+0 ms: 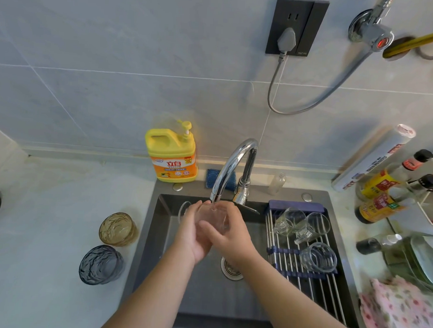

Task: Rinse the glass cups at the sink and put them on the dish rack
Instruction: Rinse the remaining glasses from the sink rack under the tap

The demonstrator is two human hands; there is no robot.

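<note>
1. Both hands hold one clear glass cup [215, 216] over the dark sink [164, 233], right under the spout of the chrome faucet [231, 164]; the left hand [196, 233] wraps it from the left with fingers curled, the right hand [229, 231] clasps it from the right, thumb across the front.
2. A roll-up dish rack [305, 272] spans the right part of the sink; three clear glass cups lie on it, two at the far end [288, 220] [315, 227] (touching each other) and one nearer [319, 257].
3. On the tabletop [48, 244] left of the sink stand an amber glass cup [117, 229] and a blue-grey glass cup [100, 264], close together.
4. A yellow dish-soap bottle [172, 157] stands behind the sink; a blue sponge [219, 180] lies beside it, behind the faucet.
</note>
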